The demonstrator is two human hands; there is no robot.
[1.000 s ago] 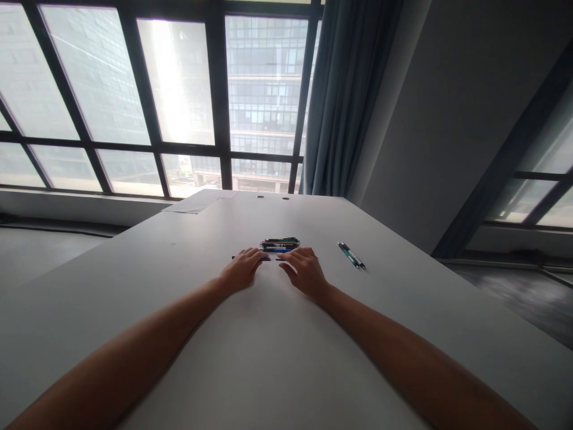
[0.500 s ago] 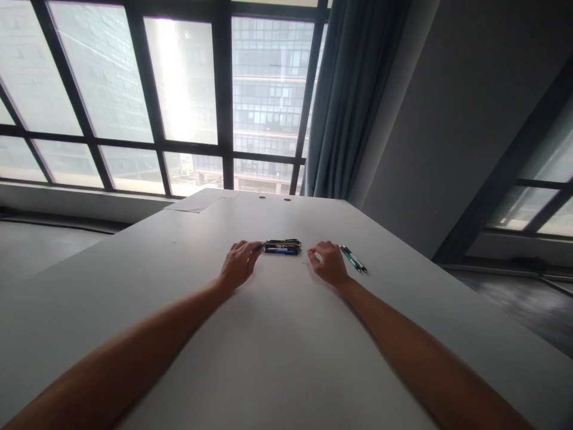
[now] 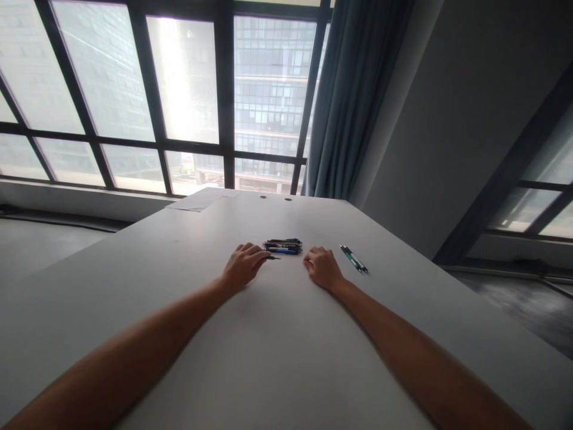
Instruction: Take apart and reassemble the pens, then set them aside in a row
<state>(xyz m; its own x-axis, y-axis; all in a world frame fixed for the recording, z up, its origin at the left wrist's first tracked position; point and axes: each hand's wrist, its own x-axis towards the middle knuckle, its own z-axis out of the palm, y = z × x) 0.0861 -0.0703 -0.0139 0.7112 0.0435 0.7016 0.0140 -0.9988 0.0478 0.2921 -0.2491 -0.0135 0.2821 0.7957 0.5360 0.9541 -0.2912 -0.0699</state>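
Note:
My left hand is closed on a dark pen, whose thin tip sticks out to the right of the fingers. Just beyond it lies a row of several pens side by side, the nearest one blue and black. On the row's right side rests my right hand, its fingers curled and pressed together; whether anything is between them I cannot make out. Farther right, two pens, one with a green part, lie slanted together on the white table, apart from my hand.
The long white table stretches away toward the windows. A flat sheet lies at its far left corner. Two dark round spots show near the far edge. A blue curtain hangs behind the table.
My left hand has come slightly nearer, and the pen in it now points right in front of the row. My right hand has shifted a little left and nearer, its fingers closing together.

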